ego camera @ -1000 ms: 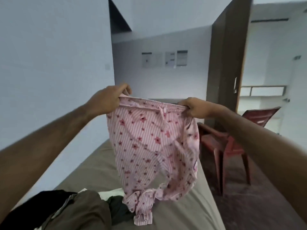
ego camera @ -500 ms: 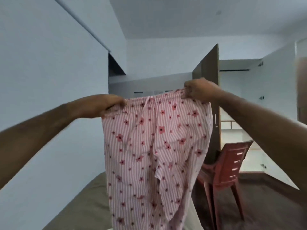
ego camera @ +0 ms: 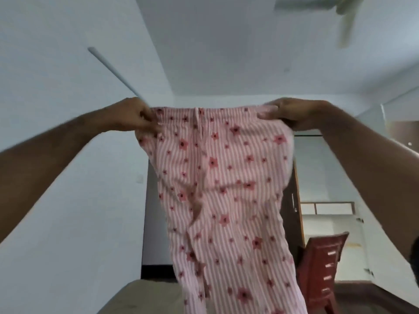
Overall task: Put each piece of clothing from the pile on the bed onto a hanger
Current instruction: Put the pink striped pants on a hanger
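Pink striped pyjama trousers (ego camera: 224,200) with red flowers hang full length in front of me, held up by the waistband at about head height. My left hand (ego camera: 133,115) grips the left end of the waistband. My right hand (ego camera: 288,113) grips the right end, thumb on the front of the cloth. The legs drop past the bottom of the view. A strip of the olive bed (ego camera: 140,298) shows below. The clothes pile and any hanger are out of view.
A red plastic chair (ego camera: 324,270) stands to the right of the bed, near a dark wardrobe door (ego camera: 292,223). A white wall (ego camera: 68,200) runs close on the left. A ceiling fan blade (ego camera: 344,21) is overhead.
Both hands have lifted the trousers higher and pulled the waistband out flat. The view has tilted up, so the clothes pile has dropped out of sight and the ceiling shows.
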